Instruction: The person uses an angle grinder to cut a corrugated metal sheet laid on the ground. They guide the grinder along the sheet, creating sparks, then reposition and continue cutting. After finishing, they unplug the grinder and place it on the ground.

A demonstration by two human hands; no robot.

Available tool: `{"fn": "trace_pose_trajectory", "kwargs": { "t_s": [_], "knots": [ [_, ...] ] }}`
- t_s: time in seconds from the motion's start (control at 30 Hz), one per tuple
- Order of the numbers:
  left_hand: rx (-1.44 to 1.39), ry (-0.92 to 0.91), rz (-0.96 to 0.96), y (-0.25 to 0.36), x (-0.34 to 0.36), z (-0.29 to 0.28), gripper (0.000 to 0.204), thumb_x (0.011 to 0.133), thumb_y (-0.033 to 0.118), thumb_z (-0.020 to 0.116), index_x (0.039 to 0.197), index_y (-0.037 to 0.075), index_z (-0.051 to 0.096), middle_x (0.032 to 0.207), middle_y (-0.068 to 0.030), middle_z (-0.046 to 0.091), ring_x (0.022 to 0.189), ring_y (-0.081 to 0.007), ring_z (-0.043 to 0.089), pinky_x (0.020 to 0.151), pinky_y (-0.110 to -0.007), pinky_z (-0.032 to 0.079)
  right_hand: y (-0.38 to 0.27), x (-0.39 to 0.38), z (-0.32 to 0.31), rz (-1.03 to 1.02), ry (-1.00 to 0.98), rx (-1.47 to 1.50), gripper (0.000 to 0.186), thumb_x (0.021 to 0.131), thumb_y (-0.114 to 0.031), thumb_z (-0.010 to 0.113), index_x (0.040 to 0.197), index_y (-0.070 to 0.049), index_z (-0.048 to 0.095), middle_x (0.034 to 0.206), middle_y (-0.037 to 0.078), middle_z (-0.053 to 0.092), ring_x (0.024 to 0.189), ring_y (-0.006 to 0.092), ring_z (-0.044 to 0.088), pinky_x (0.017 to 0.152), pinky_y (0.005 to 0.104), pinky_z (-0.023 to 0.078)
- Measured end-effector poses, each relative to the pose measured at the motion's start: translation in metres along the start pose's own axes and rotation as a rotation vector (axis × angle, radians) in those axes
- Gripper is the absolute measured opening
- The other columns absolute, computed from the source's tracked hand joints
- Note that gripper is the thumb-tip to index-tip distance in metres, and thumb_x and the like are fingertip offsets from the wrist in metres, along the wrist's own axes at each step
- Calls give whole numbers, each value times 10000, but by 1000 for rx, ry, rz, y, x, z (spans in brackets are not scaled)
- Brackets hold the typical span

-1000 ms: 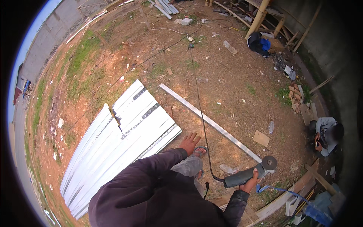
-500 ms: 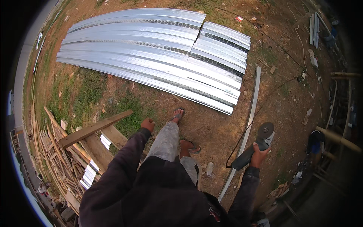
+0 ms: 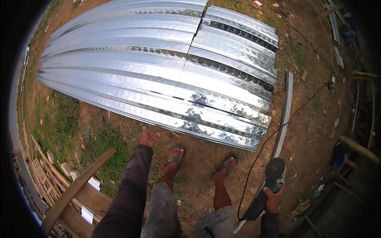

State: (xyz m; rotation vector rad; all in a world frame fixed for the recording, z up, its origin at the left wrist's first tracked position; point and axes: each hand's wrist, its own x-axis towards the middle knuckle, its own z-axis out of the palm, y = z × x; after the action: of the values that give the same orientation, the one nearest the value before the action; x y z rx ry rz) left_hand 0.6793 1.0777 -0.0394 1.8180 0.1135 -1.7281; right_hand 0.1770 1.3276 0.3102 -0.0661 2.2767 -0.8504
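Note:
My right hand (image 3: 273, 200) is wrapped round an angle grinder (image 3: 254, 206) at the lower right. Its dark disc (image 3: 275, 168) points away from me, and a black cord (image 3: 247, 184) runs from its rear end. My left hand (image 3: 148, 137) hangs empty with fingers apart, just short of the near edge of a shiny ribbed metal decking sheet (image 3: 119, 65). Across the decking runs a narrow dark gap, wide at the far side and thin towards me. Right of it lies a shorter decking section (image 3: 236, 59).
A long, narrow metal strip (image 3: 283, 119) lies on the ground beside the decking, passing under the grinder. Wooden planks (image 3: 75, 190) and poles are piled at the left. The cord stretches across the dirt to the upper right. Wooden poles (image 3: 359, 148) jut in at the right.
I have stepped closer to the decking, which now fills more of the view. My left hand has reached forward and its fingers have opened. The grinder stays in my right hand.

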Motion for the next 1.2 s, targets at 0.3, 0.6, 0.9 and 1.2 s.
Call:
{"fn": "trace_pose_trajectory", "kwargs": {
  "t_s": [0.3, 0.6, 0.9, 1.2],
  "knots": [
    [-225, -278, -8, -93, 35, 41, 720, 949, 489, 571, 1428, 3, 341, 1475, -198, 344, 1358, -358, 352, 1109, -523, 327, 76, 59, -108, 147, -36, -25, 505, 846, -195, 707, 1268, 33, 551, 1183, 164, 608, 1023, 206, 610, 902, 382, 495],
    [-214, -162, 121, -121, 43, 59, 358, 968, 374, 582, 1178, 86, 543, 1148, -102, 563, 1113, -270, 543, 967, -479, 445, 61, 65, -175, 182, 206, 107, 541, 838, -242, 668, 1329, -82, 505, 1057, 138, 643, 963, 247, 611, 803, 399, 508],
    [175, -57, 479, -100, -16, 91, 145, 881, 157, 621, 961, 49, 566, 982, -72, 555, 988, -242, 579, 831, -421, 522, 107, 61, -279, 111, 309, 292, 651, 835, -256, 640, 1410, -107, 374, 991, 166, 614, 903, 296, 631, 760, 430, 533],
    [54, 154, 498, -7, -110, 133, 70, 860, 95, 558, 860, 25, 558, 877, -96, 582, 815, -261, 630, 760, -434, 544, 35, 29, -318, 274, 281, 414, 572, 846, -207, 701, 1343, -39, 474, 1086, 126, 620, 899, 250, 618, 727, 387, 536]
  ]
}}
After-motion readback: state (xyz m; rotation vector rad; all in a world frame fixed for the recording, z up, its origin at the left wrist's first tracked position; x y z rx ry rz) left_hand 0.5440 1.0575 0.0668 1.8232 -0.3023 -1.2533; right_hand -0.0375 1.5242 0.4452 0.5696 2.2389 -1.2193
